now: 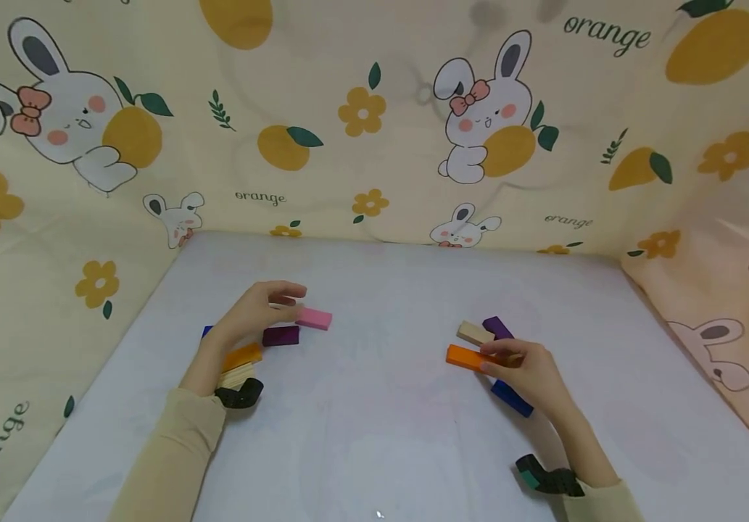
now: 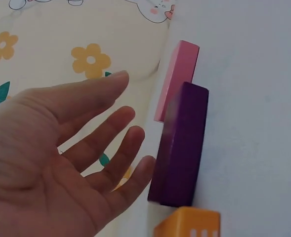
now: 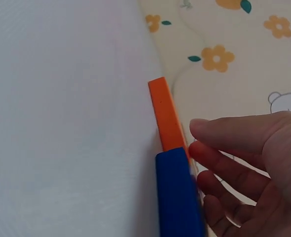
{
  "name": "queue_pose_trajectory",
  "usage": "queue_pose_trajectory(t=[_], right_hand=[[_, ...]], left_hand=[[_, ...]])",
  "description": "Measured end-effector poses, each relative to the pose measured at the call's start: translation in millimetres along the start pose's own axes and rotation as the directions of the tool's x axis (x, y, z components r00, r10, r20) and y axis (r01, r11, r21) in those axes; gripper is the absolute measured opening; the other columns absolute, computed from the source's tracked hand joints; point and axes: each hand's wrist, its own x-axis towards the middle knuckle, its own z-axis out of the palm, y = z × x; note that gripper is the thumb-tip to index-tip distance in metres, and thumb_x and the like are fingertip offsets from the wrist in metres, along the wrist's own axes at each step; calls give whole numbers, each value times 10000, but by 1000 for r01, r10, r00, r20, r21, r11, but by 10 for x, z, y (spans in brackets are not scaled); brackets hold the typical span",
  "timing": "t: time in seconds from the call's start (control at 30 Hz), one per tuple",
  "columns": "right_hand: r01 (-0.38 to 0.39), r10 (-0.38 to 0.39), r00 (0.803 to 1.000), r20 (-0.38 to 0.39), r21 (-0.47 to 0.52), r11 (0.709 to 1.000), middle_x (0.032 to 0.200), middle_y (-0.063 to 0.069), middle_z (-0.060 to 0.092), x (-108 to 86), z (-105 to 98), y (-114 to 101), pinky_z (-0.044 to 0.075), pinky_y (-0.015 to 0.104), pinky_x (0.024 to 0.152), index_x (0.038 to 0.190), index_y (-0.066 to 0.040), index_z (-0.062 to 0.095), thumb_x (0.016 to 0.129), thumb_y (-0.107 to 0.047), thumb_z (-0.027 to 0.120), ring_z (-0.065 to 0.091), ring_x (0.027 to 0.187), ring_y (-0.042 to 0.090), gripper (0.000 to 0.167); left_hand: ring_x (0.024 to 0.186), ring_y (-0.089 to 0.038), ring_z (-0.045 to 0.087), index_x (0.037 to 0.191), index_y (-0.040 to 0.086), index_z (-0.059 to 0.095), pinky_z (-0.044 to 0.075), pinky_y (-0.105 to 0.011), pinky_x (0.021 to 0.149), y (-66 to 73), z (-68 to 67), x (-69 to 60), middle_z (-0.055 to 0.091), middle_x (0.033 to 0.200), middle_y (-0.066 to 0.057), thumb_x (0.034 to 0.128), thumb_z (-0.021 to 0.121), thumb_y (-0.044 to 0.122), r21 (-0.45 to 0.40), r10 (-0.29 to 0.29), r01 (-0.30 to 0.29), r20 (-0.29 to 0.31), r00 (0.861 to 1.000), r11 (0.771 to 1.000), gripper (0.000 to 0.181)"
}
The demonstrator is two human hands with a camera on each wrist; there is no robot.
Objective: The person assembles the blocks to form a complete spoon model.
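Observation:
My left hand (image 1: 259,308) hovers beside a pink block (image 1: 315,319) at the left of the table. Loosely bent fingers show a gap to the pink block in the left wrist view, and the little finger comes close to a dark purple block (image 2: 180,143). At the right, my right hand (image 1: 531,370) is over one end of an orange block (image 1: 464,357). Its thumb and index fingertips (image 3: 197,148) are separate, right at the block's edge; whether they touch it is unclear. A blue block (image 1: 511,399) lies just in front.
Near the left wrist lie a yellow-orange block (image 1: 242,356), pale wooden pieces (image 1: 237,375) and a partly hidden blue block (image 1: 207,330). Beyond the right hand are a beige block (image 1: 475,333) and a purple block (image 1: 498,327). Printed cloth (image 1: 400,167) rises behind the white table (image 1: 381,420).

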Motion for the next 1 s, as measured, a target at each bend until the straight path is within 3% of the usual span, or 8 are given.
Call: queue_pose_trajectory(t=[0.2, 0.73, 1.0], right_hand=[[-18, 18, 1000, 0, 1, 1000, 1039, 83, 689, 4, 4, 16, 520, 204, 736, 1088, -70, 731, 855, -105, 781, 619, 864, 240, 241], [-35, 35, 999, -11, 4, 999, 1076, 101, 679, 13, 2, 81, 505, 187, 764, 1089, -68, 728, 842, -66, 783, 613, 893, 243, 254], [-3, 3, 1000, -13, -6, 1000, 1064, 97, 681, 12, 31, 82, 513, 198, 772, 1071, -67, 732, 838, -27, 776, 626, 881, 240, 240]], left_hand=[[1183, -292, 548, 1341, 59, 580, 485, -416, 944, -44, 40, 19, 583, 1316, -112, 907, 724, 129, -23, -64, 65, 19, 998, 998, 463], [1080, -282, 604, 1211, 40, 673, 460, -459, 959, -61, 163, 95, 672, 1153, -88, 878, 741, 116, 130, -37, 45, -61, 997, 990, 348], [1089, -291, 586, 1180, 50, 693, 436, -490, 971, -27, 245, 93, 671, 1142, -85, 858, 757, 127, 190, -20, 35, -80, 997, 981, 338]])
